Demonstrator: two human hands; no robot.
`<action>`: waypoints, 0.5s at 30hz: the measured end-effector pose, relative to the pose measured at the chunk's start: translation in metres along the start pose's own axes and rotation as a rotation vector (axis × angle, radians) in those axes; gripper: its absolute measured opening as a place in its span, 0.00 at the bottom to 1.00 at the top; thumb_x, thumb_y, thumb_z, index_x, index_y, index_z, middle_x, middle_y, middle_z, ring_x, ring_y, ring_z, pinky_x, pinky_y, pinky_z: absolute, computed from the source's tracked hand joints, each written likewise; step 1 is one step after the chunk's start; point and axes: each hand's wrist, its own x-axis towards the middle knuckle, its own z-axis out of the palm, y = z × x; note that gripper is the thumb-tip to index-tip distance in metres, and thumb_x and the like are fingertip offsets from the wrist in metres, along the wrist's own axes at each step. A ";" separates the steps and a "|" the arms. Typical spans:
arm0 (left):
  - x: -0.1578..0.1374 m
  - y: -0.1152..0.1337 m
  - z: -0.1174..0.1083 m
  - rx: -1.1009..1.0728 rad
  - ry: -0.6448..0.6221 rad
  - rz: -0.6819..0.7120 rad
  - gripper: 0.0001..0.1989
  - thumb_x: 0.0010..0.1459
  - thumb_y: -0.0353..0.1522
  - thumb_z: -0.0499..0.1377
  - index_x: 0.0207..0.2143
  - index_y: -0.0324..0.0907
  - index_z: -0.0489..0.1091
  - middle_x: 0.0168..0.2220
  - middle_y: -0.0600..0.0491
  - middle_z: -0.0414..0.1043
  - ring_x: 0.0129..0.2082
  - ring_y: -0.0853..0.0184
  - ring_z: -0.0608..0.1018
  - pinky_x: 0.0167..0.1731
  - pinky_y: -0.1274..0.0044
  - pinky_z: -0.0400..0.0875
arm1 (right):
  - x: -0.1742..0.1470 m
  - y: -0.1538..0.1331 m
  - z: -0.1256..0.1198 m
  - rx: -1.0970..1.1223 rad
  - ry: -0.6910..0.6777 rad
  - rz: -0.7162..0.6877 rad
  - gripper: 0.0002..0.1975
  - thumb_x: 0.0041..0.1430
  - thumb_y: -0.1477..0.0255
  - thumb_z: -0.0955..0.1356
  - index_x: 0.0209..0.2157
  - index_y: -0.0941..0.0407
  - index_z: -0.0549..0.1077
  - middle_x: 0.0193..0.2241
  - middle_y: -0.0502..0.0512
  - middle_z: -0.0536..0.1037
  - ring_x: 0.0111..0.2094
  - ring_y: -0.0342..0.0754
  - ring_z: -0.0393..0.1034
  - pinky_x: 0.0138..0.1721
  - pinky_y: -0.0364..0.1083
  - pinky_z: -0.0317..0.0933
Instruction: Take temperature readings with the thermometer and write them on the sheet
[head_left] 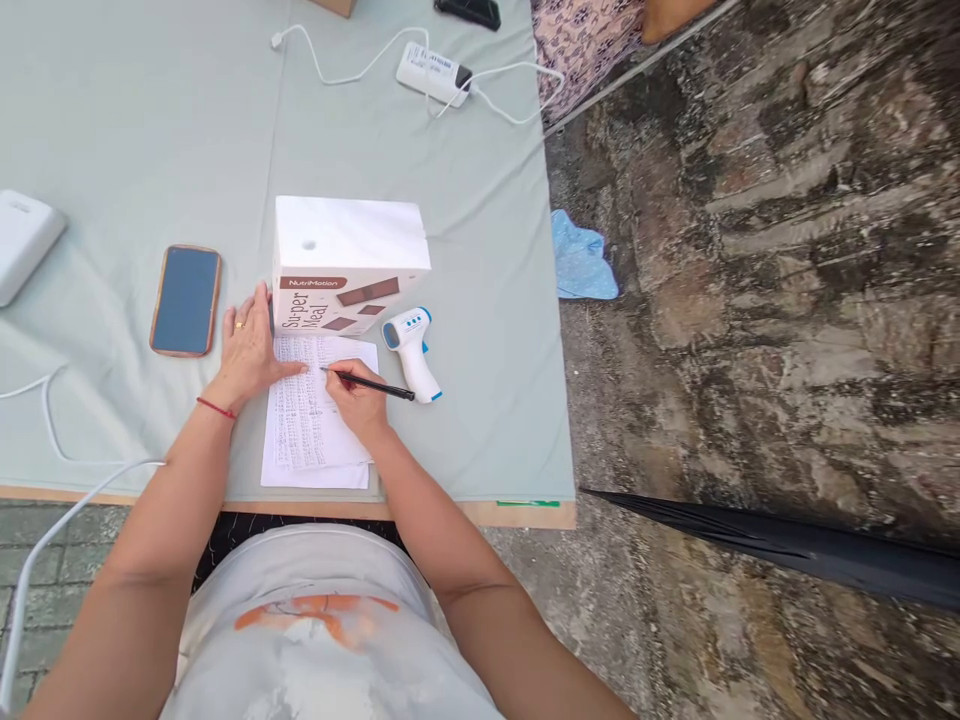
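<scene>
My right hand [358, 402] grips a black pen [379, 386], its tip at the written sheets of paper [300, 430] on the table. Rows of small handwriting cover the top sheet. My left hand [251, 350] lies open, the thumb stretched over the paper and the fingers along the left side of a white box [352, 240]. That box stands at the top of the sheets and hides whatever lies behind it. Just right of the paper, a white and blue infrared thermometer [412, 355] lies on the cloth. Left of my left hand is a phone [186, 300] in a brown case.
A pale green cloth [480, 420] covers the table. A white power bank [435, 73] with cables lies at the back, near a black object [469, 12]. Another white device [26, 245] sits at the left edge. A white cable [45, 520] crosses by my left arm. Stone wall [750, 300] rises on the right.
</scene>
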 end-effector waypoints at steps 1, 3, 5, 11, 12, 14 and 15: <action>0.000 0.000 0.000 0.001 -0.002 0.001 0.71 0.50 0.44 0.76 0.77 0.43 0.25 0.76 0.33 0.48 0.77 0.37 0.52 0.75 0.43 0.37 | 0.000 0.000 0.000 -0.006 -0.005 0.002 0.07 0.57 0.64 0.68 0.31 0.52 0.76 0.26 0.48 0.78 0.26 0.46 0.70 0.32 0.47 0.68; 0.000 0.001 0.000 0.007 -0.010 -0.001 0.71 0.50 0.44 0.76 0.76 0.42 0.26 0.77 0.32 0.46 0.77 0.37 0.51 0.75 0.43 0.36 | 0.000 0.000 0.000 -0.019 -0.010 0.010 0.07 0.57 0.64 0.69 0.31 0.52 0.76 0.26 0.49 0.78 0.27 0.46 0.70 0.33 0.47 0.69; 0.000 0.001 0.000 0.013 -0.018 -0.008 0.71 0.50 0.44 0.76 0.76 0.41 0.27 0.77 0.31 0.45 0.77 0.37 0.51 0.75 0.43 0.36 | 0.000 0.001 0.000 -0.025 -0.014 0.018 0.06 0.57 0.65 0.69 0.31 0.51 0.76 0.26 0.49 0.78 0.28 0.47 0.71 0.33 0.47 0.69; 0.000 0.001 0.000 0.015 -0.008 -0.006 0.70 0.50 0.43 0.76 0.76 0.41 0.27 0.76 0.32 0.48 0.77 0.38 0.52 0.75 0.44 0.37 | 0.000 0.000 -0.001 -0.004 -0.024 0.029 0.05 0.55 0.66 0.68 0.31 0.51 0.76 0.26 0.48 0.77 0.27 0.47 0.71 0.33 0.48 0.68; 0.000 0.000 0.000 0.013 -0.006 -0.002 0.70 0.50 0.44 0.76 0.76 0.42 0.27 0.76 0.33 0.49 0.77 0.39 0.52 0.75 0.44 0.37 | 0.000 -0.001 -0.001 0.000 -0.023 0.032 0.05 0.55 0.66 0.68 0.30 0.51 0.75 0.26 0.48 0.77 0.27 0.47 0.70 0.33 0.48 0.68; 0.000 -0.001 0.000 0.008 -0.007 0.002 0.70 0.50 0.45 0.76 0.76 0.43 0.27 0.76 0.33 0.49 0.77 0.39 0.52 0.75 0.44 0.37 | 0.000 -0.001 -0.001 0.009 -0.022 0.034 0.05 0.55 0.65 0.68 0.30 0.51 0.75 0.26 0.49 0.77 0.27 0.47 0.70 0.33 0.48 0.68; 0.000 -0.001 0.000 0.006 -0.008 0.001 0.70 0.50 0.45 0.76 0.76 0.43 0.27 0.76 0.33 0.49 0.77 0.39 0.52 0.75 0.44 0.37 | 0.000 -0.002 -0.001 0.014 -0.018 0.036 0.06 0.55 0.65 0.69 0.30 0.51 0.76 0.26 0.49 0.77 0.28 0.47 0.70 0.33 0.48 0.69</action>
